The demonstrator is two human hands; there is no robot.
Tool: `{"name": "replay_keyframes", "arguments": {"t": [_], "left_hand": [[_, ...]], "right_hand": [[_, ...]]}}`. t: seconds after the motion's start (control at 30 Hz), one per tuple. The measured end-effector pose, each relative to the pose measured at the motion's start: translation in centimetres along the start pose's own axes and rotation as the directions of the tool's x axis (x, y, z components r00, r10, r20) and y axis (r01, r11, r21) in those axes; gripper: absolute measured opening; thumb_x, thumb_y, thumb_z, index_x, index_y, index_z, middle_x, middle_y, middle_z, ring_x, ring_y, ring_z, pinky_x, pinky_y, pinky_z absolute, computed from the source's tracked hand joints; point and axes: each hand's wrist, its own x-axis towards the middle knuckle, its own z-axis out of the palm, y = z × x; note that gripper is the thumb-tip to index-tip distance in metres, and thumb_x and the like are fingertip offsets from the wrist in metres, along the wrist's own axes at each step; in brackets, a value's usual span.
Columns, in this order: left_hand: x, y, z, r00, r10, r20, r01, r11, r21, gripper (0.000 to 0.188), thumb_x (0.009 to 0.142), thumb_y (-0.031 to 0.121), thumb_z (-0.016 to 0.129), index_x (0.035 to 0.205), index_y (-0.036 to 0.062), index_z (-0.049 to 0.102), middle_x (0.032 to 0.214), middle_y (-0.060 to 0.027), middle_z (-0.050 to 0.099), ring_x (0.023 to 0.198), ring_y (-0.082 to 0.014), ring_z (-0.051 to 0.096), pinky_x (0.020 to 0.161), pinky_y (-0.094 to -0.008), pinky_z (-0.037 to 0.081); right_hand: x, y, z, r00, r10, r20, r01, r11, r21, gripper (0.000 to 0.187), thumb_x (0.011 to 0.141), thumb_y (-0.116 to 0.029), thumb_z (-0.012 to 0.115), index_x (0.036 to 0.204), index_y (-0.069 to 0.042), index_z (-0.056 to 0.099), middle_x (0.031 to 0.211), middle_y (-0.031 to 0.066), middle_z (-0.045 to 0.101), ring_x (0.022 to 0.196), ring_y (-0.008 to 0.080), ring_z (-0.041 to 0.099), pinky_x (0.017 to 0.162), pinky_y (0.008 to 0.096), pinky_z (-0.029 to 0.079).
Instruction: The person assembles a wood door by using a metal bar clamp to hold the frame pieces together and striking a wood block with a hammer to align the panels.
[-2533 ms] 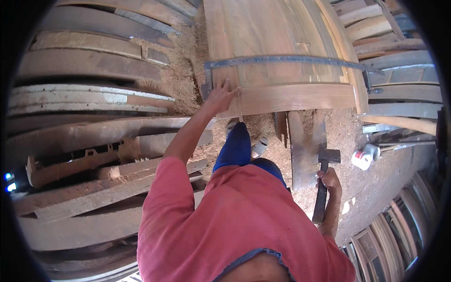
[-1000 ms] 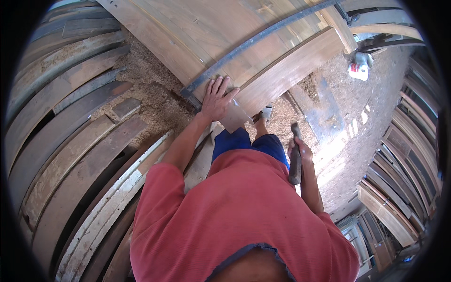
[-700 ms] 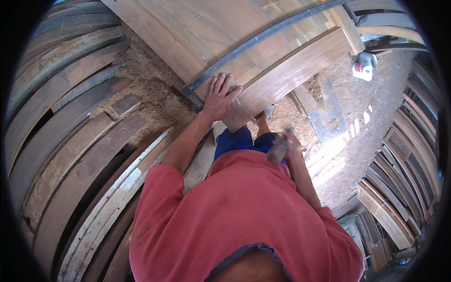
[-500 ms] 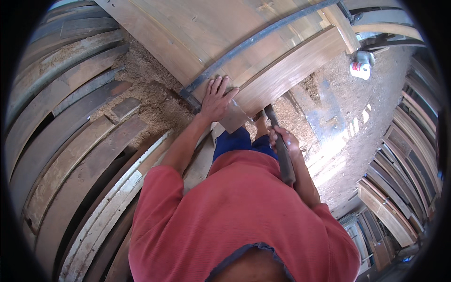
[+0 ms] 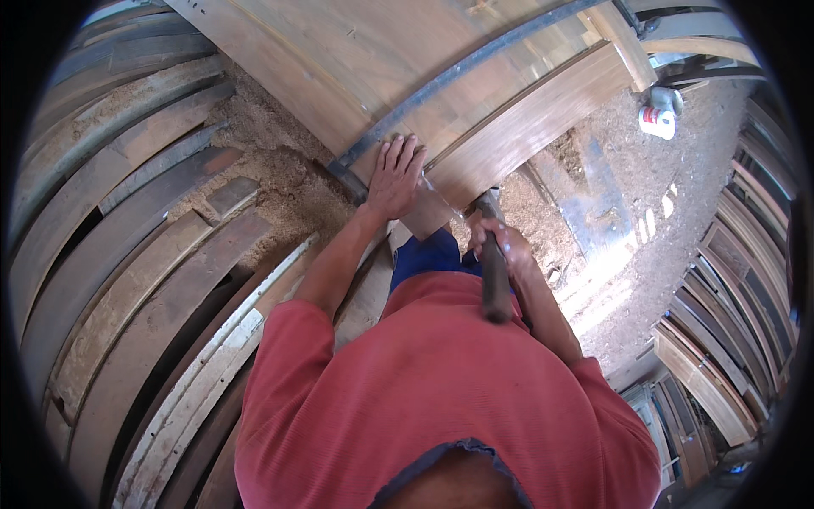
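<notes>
A wide wooden panel [image 5: 339, 59] of joined boards lies in front of me. Along its near right side runs a smooth, lighter board [image 5: 534, 123]. My left hand [image 5: 395, 182] rests flat at the near corner, fingers stretched out and close together. Beside its thumb, a small flat wood piece [image 5: 428, 217] juts toward me. My right hand [image 5: 500, 242] is wrapped round the handle of a long dark hammer-like tool [image 5: 495, 288]. The tool's far end is close to the lighter board's near end, and its exact shape there is hard to make out.
A grey metal clamp bar [image 5: 475, 66] crosses the panel. Stacked planks [image 5: 127, 246] fill the left side, with wood shavings [image 5: 284, 182] between. A white tub [image 5: 657, 122] stands on the floor at the right, and more boards [image 5: 746, 254] line the far right.
The tool in my right hand has swung so its near end points more to the left, and that hand has moved slightly left. My left hand stays at the corner.
</notes>
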Motion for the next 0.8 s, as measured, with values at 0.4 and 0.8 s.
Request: {"name": "replay_keyframes", "arguments": {"t": [0.4, 0.8], "left_hand": [[8.3, 4.5, -1.0, 0.999, 0.037, 0.039, -0.031, 0.991, -0.128, 0.071, 0.087, 0.023, 0.059, 0.148, -0.0023, 0.032, 0.154, -0.0269, 0.031, 0.145, -0.0440, 0.023, 0.120, -0.0541, 0.015], [23.2, 10.9, 5.8, 0.990, -0.126, -0.070, 0.129, 0.990, 0.051, 0.072, 0.089, 0.035, 0.056, 0.149, 0.0027, 0.035, 0.158, -0.0320, 0.019, 0.148, -0.0490, 0.011, 0.119, -0.0623, 0.004]], "right_hand": [[0.1, -0.2, -5.5, 1.000, 0.008, 0.006, -0.008, 1.000, 0.020, 0.025, 0.097, -0.023, 0.058, 0.082, -0.003, 0.060, 0.070, 0.0077, 0.061, 0.055, 0.0206, 0.060, 0.054, 0.0327, 0.053], [-19.1, -4.1, -17.9, 0.532, -0.659, -0.532, 0.789, 0.614, 0.030, 0.036, 0.095, -0.022, 0.064, 0.123, 0.000, 0.055, 0.094, 0.0102, 0.063, 0.069, 0.0174, 0.062, 0.061, 0.0306, 0.056]]}}
